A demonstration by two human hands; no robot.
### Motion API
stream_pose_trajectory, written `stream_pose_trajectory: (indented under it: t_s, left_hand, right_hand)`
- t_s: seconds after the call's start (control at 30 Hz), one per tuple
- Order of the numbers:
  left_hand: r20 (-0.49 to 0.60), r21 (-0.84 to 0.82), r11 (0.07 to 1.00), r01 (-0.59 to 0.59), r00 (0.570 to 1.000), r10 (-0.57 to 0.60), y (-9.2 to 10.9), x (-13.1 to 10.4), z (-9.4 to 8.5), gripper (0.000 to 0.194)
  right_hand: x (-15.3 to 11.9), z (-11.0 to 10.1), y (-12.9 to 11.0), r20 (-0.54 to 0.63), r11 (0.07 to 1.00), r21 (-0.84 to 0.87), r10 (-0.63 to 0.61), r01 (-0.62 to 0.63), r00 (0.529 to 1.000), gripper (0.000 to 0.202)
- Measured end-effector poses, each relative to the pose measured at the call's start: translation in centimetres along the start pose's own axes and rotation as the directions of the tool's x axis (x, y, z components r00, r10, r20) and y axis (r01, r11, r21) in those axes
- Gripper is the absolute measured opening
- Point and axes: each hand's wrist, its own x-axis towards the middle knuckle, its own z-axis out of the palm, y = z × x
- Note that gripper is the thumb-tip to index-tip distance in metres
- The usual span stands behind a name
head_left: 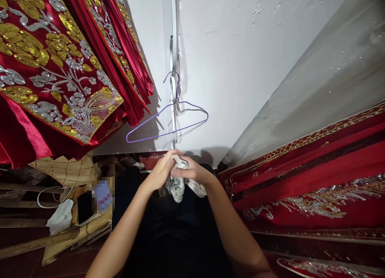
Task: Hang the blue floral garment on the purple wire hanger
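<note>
We are holding a crumpled, pale patterned cloth [178,191] up before our dark clothing [171,234], left hand [159,173] and right hand [194,170] both gripping it. Beyond, a purple hanger [150,139] is hanging against the white wall [228,69]; red embroidered garments [69,69] are flanking us.

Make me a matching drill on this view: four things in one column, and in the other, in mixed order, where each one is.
Things
1. Purple hanger
2. Patterned cloth
3. Phone
4. Red garment with gold and silver flowers

Places
A. Lying at the lower left of the view, its dark screen showing
B. Hanging at the upper left of the view
C. Hooked on a metal bar in front of the white wall
D. Held between the left hand and the right hand

Right pairs: 1-C, 2-D, 3-A, 4-B
</note>
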Motion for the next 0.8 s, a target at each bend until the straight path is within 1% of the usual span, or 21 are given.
stream_pose_trajectory:
  t_s: [0.03,0.07,0.1,0.13,0.17,0.2,0.23,0.27,0.33,0.37,0.4,0.43,0.5,0.53,0.57,0.63,0.67,0.7,0.73,0.8]
  left_hand:
    - [0.072,0.02,1.0,0.003,0.997,-0.005,-0.8,-0.3,-0.7,0.05]
    - [0.138,0.053,0.999,0.001,0.99,-0.008,-1.6,-0.7,-1.3,0.053]
    - [0.19,0.098,0.995,-0.003,0.982,-0.015,-2.4,-1.1,-2.0,0.053]
    - [0.227,0.153,0.988,-0.002,0.973,-0.033,-3.0,-1.6,-2.7,0.051]
    - [0.247,0.216,0.976,0.006,0.967,-0.061,-3.5,-1.9,-3.5,0.048]
    - [0.249,0.286,0.958,0.021,0.964,-0.095,-3.8,-2.3,-4.3,0.044]
    - [0.233,0.359,0.933,0.036,0.964,-0.127,-3.9,-2.5,-5.2,0.041]
    - [0.204,0.433,0.9,0.047,0.967,-0.149,-4.0,-2.7,-6.2,0.039]
    - [0.154,0.561,0.827,0.044,0.976,-0.157,-3.8,-2.9,-8.1,0.036]
    - [0.15,0.606,0.795,0.03,0.977,-0.151,-3.7,-2.9,-9.0,0.035]
    - [0.157,0.638,0.77,0.012,0.977,-0.146,-3.7,-3.0,-9.9,0.034]
    - [0.168,0.662,0.75,-0.003,0.975,-0.145,-3.6,-3.0,-10.7,0.033]
    - [0.192,0.698,0.716,0.0,0.963,-0.187,-3.6,-3.0,-12.3,0.037]
    - [0.201,0.714,0.7,0.023,0.951,-0.236,-3.7,-3.0,-13.0,0.039]
    - [0.205,0.727,0.684,0.056,0.933,-0.294,-3.7,-3.0,-13.6,0.041]
    - [0.208,0.748,0.654,0.112,0.896,-0.392,-3.7,-2.7,-14.9,0.043]
    - [0.204,0.757,0.642,0.121,0.89,-0.407,-3.6,-2.5,-15.6,0.043]
    - [0.19,0.766,0.632,0.115,0.899,-0.395,-3.4,-2.2,-16.1,0.044]
    - [0.166,0.777,0.621,0.104,0.917,-0.362,-3.1,-1.8,-16.6,0.045]
    - [0.09,0.792,0.603,0.094,0.959,-0.268,-2.2,-0.9,-17.2,0.045]
  right_hand:
    - [0.1,-0.5,-0.7,0.06,0.997,-0.073,-0.011,0.015,0.998,0.026]
    - [0.3,-1.0,-1.4,0.083,0.991,-0.133,-0.024,0.035,0.996,0.019]
    - [0.5,-1.6,-2.0,0.06,0.98,-0.187,-0.054,0.064,0.997,0.012]
    - [0.7,-2.2,-2.4,-0.013,0.964,-0.243,-0.111,0.104,0.994,0.007]
    - [1.1,-2.9,-2.8,-0.097,0.945,-0.291,-0.183,0.149,0.978,0.005]
    - [1.5,-3.5,-3.0,-0.187,0.928,-0.319,-0.26,0.192,0.947,0.004]
    - [2.0,-4.2,-3.1,-0.291,0.917,-0.326,-0.329,0.231,0.898,0.006]
    - [2.7,-5.0,-3.1,-0.396,0.913,-0.313,-0.377,0.264,0.837,0.009]
    - [4.2,-6.3,-2.8,-0.567,0.919,-0.238,-0.395,0.315,0.723,0.02]
    - [5.0,-6.9,-2.5,-0.609,0.921,-0.203,-0.385,0.333,0.693,0.025]
    - [6.0,-7.3,-2.0,-0.616,0.923,-0.185,-0.377,0.338,0.692,0.029]
    - [6.8,-7.7,-1.5,-0.589,0.928,-0.183,-0.368,0.324,0.72,0.032]
    - [8.4,-8.0,-0.3,-0.491,0.946,-0.228,-0.317,0.231,0.812,0.033]
    - [9.0,-8.0,0.3,-0.443,0.948,-0.273,-0.274,0.162,0.854,0.031]
    - [9.4,-8.0,0.9,-0.407,0.943,-0.319,-0.23,0.098,0.884,0.028]
    - [9.6,-8.0,1.7,-0.379,0.923,-0.385,-0.174,0.016,0.909,0.02]
    - [9.4,-8.0,2.0,-0.375,0.915,-0.402,-0.166,0.001,0.912,0.016]
    - [9.0,-8.2,2.2,-0.374,0.912,-0.41,-0.167,0.0,0.912,0.013]
    - [8.5,-8.4,2.3,-0.374,0.912,-0.409,-0.174,0.007,0.911,0.009]
    - [7.2,-9.0,2.1,-0.359,0.92,-0.393,-0.171,0.018,0.917,0.005]
